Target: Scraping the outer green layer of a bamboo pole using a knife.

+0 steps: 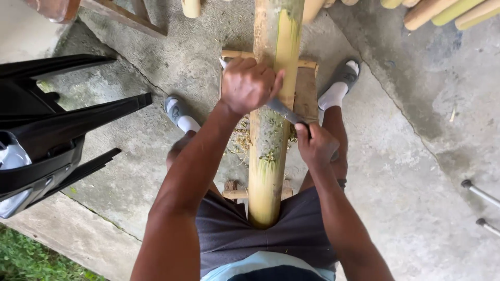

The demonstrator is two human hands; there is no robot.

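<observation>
A thick bamboo pole [268,156] runs away from me between my legs, resting on a low wooden frame [305,93]. A long knife blade [284,110] lies across the pole. My left hand [249,83] grips the blade's far end on the pole's left side. My right hand [315,145] is closed on the knife handle to the right of the pole. Pale green shavings [242,140] cling to the pole and lie beside it where the skin is scraped.
An overturned black plastic chair [47,130] lies at the left. More bamboo poles [448,11] are stacked at the top right. Two metal legs [479,192] show at the right edge. My feet in grey sandals [344,78] flank the frame on concrete floor.
</observation>
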